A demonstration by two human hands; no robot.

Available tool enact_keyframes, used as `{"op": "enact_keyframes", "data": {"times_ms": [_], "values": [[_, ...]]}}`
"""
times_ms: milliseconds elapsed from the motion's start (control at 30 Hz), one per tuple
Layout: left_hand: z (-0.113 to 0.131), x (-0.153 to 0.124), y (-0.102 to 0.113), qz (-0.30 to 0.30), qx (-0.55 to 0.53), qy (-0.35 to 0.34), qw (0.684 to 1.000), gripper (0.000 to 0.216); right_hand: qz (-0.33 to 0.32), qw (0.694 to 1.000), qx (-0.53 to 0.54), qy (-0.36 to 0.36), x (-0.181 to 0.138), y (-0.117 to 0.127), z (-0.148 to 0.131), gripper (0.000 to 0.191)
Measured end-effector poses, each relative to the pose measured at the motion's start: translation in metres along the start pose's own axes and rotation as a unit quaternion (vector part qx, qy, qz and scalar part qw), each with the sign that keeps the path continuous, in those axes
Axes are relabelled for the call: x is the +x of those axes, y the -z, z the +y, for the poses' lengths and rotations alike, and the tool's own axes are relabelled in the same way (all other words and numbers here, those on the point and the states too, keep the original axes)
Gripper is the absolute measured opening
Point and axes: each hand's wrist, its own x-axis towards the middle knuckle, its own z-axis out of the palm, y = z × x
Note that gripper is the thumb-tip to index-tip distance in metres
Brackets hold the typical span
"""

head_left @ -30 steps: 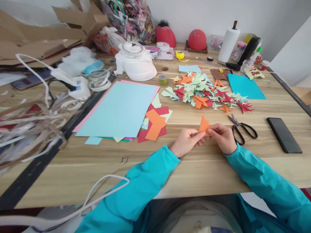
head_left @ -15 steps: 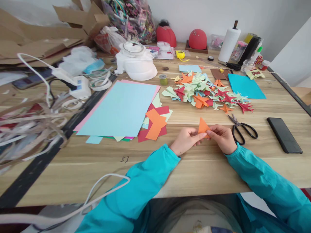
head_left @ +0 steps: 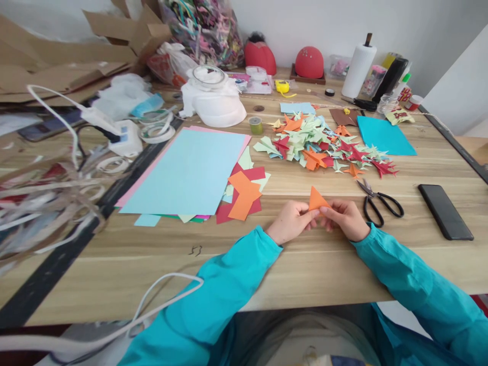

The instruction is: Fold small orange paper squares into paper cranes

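A small folded orange paper (head_left: 316, 199), pointed at its top, is pinched between both hands just above the table. My left hand (head_left: 292, 220) grips its lower left part between thumb and fingers. From the other side, my right hand (head_left: 347, 218) is closed on the lower right edge, thumb on top. The fingers cover the paper's lower edge. Scissors (head_left: 386, 201) with black handles lie right of my right hand, blades slightly parted. Beyond the hands spreads a heap of folded paper shapes (head_left: 308, 134) in pale green, orange and red. Loose orange paper pieces (head_left: 246, 195) lie to the left.
Pale blue sheets (head_left: 186, 170) are stacked left of the hands. A black phone (head_left: 445, 211) rests at the right. Farther back are a green spool (head_left: 255, 125), a turquoise paper (head_left: 386, 135) and a white roll (head_left: 359, 70). A white cable (head_left: 168, 300) crosses near my left sleeve.
The orange paper has tilted slightly left, and the fingers of my right hand have moved a little further in along its lower edge. The view has shifted very slightly.
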Motion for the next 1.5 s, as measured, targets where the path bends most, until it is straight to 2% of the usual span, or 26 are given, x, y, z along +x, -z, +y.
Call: {"op": "enact_keyframes", "data": {"times_ms": [133, 267, 433, 667, 833, 1067, 1233, 1333, 1500], "values": [[-0.003, 0.0, 0.001, 0.011, 0.026, -0.015, 0.999, 0.035, -0.048, 0.998, -0.011, -0.033, -0.002, 0.0, -0.001, 0.041], [-0.004, 0.0, 0.0, 0.018, 0.011, -0.014, 1.0, 0.034, -0.045, 0.999, 0.011, -0.02, -0.001, 0.0, 0.002, 0.038], [-0.001, 0.0, -0.001, 0.033, -0.028, 0.006, 0.999, 0.033, -0.043, 0.998, 0.039, -0.039, 0.001, 0.0, 0.008, 0.035], [-0.002, 0.002, -0.002, 0.034, -0.082, 0.026, 0.996, 0.032, -0.077, 0.993, 0.081, -0.046, 0.003, 0.001, 0.006, 0.035], [-0.002, 0.003, 0.0, 0.037, -0.11, 0.028, 0.993, 0.032, -0.022, 0.998, 0.04, -0.053, 0.002, 0.002, 0.003, 0.035], [-0.001, 0.008, 0.016, 0.114, -0.139, 0.0, 0.984, 0.031, 0.036, 0.989, 0.128, -0.071, 0.005, 0.005, 0.0, 0.035], [0.001, 0.004, 0.011, 0.081, -0.112, -0.004, 0.99, 0.032, -0.012, 0.99, 0.128, -0.053, 0.004, 0.003, 0.002, 0.034], [0.003, 0.001, 0.006, 0.054, -0.088, 0.0, 0.995, 0.032, -0.02, 0.992, 0.118, -0.044, 0.003, 0.002, 0.005, 0.033], [0.004, 0.001, 0.007, 0.05, -0.086, 0.008, 0.995, 0.03, -0.036, 0.988, 0.139, -0.054, 0.003, 0.004, 0.006, 0.031]]}}
